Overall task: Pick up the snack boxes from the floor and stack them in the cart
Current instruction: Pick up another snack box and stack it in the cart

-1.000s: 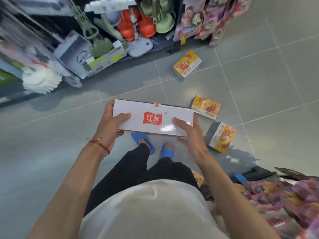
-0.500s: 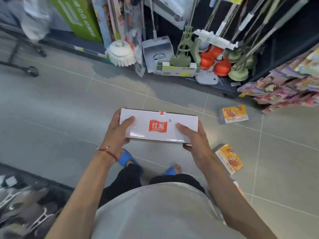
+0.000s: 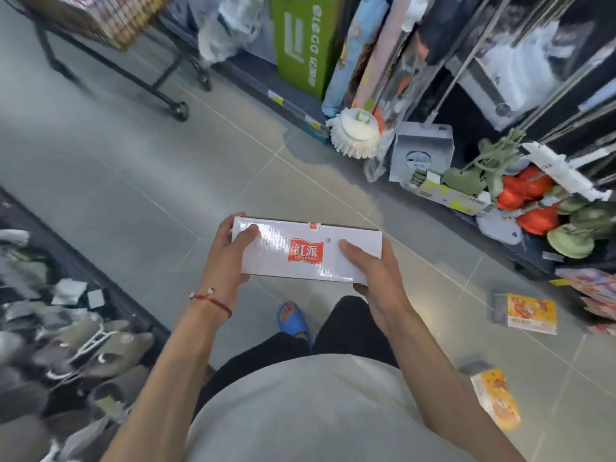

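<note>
Above the floor, both hands (image 3: 230, 261) (image 3: 373, 271) grip the white box (image 3: 306, 251).

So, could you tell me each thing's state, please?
White box, closed, held by both grips.
Left grip, curled round the box's left end.
Right grip, curled round its right end.
Far yellow box, lying on the floor.
Near yellow box, lying on the floor.
Cart, standing upright.
</note>
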Available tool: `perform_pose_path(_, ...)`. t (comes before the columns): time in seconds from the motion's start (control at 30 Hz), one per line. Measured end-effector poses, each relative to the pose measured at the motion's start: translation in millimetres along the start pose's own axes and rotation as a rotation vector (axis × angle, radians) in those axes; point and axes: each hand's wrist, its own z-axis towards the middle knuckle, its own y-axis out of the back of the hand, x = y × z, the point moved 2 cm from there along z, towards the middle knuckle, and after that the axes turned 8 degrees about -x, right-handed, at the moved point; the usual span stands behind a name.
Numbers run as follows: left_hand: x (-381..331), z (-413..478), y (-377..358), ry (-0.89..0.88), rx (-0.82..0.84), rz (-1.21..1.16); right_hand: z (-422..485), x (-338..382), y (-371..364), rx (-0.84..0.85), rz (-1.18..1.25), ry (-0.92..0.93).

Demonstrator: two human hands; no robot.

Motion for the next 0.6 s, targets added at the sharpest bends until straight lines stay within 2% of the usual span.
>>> perform_pose_path(0.6,-144,192,86,0.068,-0.365,-0.197,151,153,-275,0.271,-0.254,-0.03)
